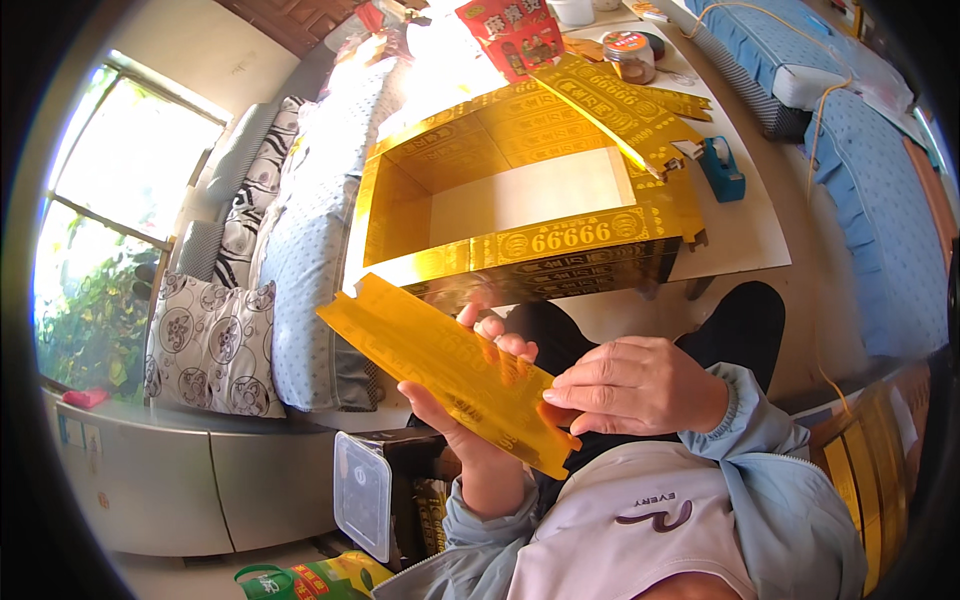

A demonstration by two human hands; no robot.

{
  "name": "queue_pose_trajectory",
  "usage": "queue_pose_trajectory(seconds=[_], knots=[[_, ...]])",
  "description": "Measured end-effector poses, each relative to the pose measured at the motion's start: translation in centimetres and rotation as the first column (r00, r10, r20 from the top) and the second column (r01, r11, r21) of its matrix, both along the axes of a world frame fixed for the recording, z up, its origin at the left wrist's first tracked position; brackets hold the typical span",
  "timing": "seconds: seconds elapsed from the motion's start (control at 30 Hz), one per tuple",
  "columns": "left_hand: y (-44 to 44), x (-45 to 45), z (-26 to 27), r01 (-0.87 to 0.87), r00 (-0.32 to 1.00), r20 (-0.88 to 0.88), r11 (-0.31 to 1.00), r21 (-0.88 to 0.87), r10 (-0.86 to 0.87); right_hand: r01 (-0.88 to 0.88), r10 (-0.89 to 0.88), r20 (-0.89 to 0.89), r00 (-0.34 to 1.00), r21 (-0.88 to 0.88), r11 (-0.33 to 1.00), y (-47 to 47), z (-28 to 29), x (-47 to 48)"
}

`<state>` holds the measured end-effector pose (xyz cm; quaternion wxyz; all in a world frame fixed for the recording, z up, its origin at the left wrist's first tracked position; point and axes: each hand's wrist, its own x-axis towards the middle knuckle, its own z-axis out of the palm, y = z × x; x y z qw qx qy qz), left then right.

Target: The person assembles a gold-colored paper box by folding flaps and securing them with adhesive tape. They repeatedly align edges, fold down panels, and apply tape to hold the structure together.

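Note:
A gold foil card strip (442,367), printed and notched at both ends, slants over my lap. My left hand (480,450) grips it from below, thumb on the near edge and fingertips past the far edge. The fingers of my right hand (630,386) pinch its right-hand part; the thumb is partly hidden. Just beyond the strip, a gold foil open box frame (570,232) stands on the white-topped table (750,232), with the pale surface visible inside it. Several more gold strips (615,112) lie stacked across its far right corner.
A blue tape dispenser (724,171) sits right of the box. Behind are a lidded jar (628,56) and a red food packet (514,37). Blue-covered seats (885,210) flank the table, with an orange cord (814,142) at right. Beside my left arm stands a clear plastic lid (363,495).

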<state>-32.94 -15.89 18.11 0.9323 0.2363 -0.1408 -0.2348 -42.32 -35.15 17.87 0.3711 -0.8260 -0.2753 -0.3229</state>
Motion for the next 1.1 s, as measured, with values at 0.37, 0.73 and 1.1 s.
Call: queue_pose_trajectory(seconds=[0.37, 0.73, 1.1], knots=[[2.2, -1.6, -1.5, -0.234, 0.972, 0.010, 0.962, 0.137, 0.235, 0.136, -0.024, 0.276, 0.961, -0.397, 0.908, 2.2, -0.7, 0.9], [2.3, -2.5, -1.8, -0.201, 0.979, 0.059, 0.928, 0.314, 0.193, 0.192, -0.086, 0.236, 0.968, -0.475, 0.859, 3.0, -1.4, 0.7], [3.1, 0.5, 1.7, 0.008, 0.979, 0.172, 0.861, 0.509, -0.111, 0.024, 0.089, -0.362, 0.928, 0.297, 0.954, 2.6, 3.5, 3.5]])
